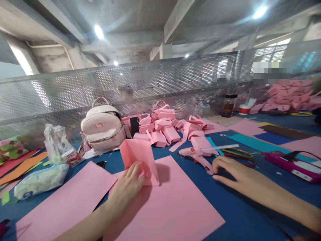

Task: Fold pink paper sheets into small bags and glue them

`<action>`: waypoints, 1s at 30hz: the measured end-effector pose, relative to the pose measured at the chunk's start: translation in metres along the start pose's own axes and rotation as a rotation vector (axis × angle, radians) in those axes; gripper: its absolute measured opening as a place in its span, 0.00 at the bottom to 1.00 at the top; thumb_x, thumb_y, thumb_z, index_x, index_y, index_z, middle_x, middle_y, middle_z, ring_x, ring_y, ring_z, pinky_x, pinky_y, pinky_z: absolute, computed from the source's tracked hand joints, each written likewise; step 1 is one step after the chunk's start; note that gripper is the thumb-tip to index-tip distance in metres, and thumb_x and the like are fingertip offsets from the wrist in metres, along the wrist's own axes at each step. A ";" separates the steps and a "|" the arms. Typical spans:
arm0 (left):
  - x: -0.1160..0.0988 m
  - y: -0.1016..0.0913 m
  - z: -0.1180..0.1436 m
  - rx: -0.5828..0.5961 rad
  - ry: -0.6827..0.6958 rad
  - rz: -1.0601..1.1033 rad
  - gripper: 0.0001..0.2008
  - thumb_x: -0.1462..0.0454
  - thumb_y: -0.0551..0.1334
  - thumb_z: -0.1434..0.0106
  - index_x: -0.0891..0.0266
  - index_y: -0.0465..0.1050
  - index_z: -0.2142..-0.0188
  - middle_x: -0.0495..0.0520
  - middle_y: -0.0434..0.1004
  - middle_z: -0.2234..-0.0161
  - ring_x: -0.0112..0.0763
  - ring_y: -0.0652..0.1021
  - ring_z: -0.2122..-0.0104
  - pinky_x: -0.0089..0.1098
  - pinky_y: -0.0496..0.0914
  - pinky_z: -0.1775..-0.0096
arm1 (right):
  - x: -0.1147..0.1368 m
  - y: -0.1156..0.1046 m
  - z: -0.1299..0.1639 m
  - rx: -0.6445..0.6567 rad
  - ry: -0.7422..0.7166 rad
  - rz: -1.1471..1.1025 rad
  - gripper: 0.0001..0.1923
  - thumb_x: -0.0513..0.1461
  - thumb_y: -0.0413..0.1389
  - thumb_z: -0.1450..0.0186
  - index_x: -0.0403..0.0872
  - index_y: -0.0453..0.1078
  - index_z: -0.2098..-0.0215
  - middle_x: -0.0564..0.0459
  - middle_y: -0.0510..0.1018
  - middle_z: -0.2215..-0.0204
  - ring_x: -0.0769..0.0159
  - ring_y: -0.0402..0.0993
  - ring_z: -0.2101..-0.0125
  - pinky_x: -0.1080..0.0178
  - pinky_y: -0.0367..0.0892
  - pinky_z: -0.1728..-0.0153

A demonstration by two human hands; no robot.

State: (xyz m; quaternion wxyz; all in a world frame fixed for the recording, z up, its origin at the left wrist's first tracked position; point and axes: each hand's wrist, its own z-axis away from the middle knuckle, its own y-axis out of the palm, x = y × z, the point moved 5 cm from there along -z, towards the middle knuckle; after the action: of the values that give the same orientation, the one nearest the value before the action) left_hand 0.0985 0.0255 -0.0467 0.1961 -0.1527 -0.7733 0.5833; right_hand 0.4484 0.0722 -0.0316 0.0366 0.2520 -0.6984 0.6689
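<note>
Head view: left hand (129, 180) has the folded pink paper (139, 150), fingers close together, pinching it low on the near side; exact thumb contact is partly hidden. Right hand (232, 172) is half curled, thumb and fingers apart, fingertips at the handle end of the pink glue gun (194, 154). Can't tell if it's gripping or just touching.

Step in hand, my read: steady the paper one-handed while the other hand deals with the gun. To do it well: pinch at the fold, hold the edges lined up, don't squeeze the walls out of square. Handle the gun by its grip only; treat the nozzle as hot and point it away from the left fingers. Mind the clear glue stick (220, 147) poking out the back; it could snag.

Folded paper: stands upright on the flat pink sheet (173, 207), ahead of and just beyond the left fingers. Plain pink, tall back wall, a side wall angled on the right, open toward the wearer. Creases look fairly crisp, top edge a bit uneven. Thin stock, probably dents easily. Any glue on it: can't tell. Small pink paper baskets (165, 127) are heaped behind it.
</note>
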 end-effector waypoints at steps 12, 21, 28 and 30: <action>0.008 0.012 -0.011 0.098 -0.052 0.109 0.14 0.75 0.58 0.35 0.63 0.71 0.51 0.61 0.73 0.46 0.45 0.76 0.50 0.43 0.73 0.49 | -0.011 0.023 -0.047 0.011 -0.007 -0.192 0.34 0.56 0.56 0.39 0.45 0.73 0.43 0.40 0.76 0.43 0.40 0.76 0.49 0.50 0.72 0.51; 0.008 0.011 -0.010 0.052 -0.047 0.104 0.13 0.73 0.59 0.35 0.61 0.70 0.52 0.60 0.72 0.48 0.46 0.73 0.48 0.44 0.69 0.47 | -0.003 0.013 -0.048 -0.040 -0.020 -0.347 0.30 0.54 0.56 0.39 0.45 0.79 0.47 0.45 0.82 0.48 0.36 0.75 0.46 0.48 0.71 0.46; 0.013 0.013 -0.013 0.024 -0.054 0.102 0.14 0.73 0.60 0.38 0.59 0.69 0.54 0.59 0.71 0.45 0.45 0.75 0.51 0.42 0.71 0.52 | 0.035 0.000 -0.025 -0.018 -0.029 -0.336 0.34 0.60 0.57 0.37 0.49 0.75 0.42 0.46 0.74 0.39 0.36 0.65 0.37 0.43 0.61 0.37; 0.015 0.015 -0.012 0.005 -0.058 0.094 0.18 0.75 0.60 0.39 0.59 0.69 0.51 0.59 0.71 0.45 0.44 0.75 0.50 0.41 0.71 0.51 | 0.054 -0.005 -0.020 -0.077 -0.042 -0.337 0.35 0.60 0.58 0.38 0.49 0.74 0.41 0.45 0.74 0.39 0.36 0.66 0.38 0.44 0.63 0.38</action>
State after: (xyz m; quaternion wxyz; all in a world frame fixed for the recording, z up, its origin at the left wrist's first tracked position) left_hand 0.0918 0.0470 -0.0567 0.1463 -0.1712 -0.7692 0.5980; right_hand 0.3972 0.0745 -0.0043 0.1434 0.3779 -0.6719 0.6206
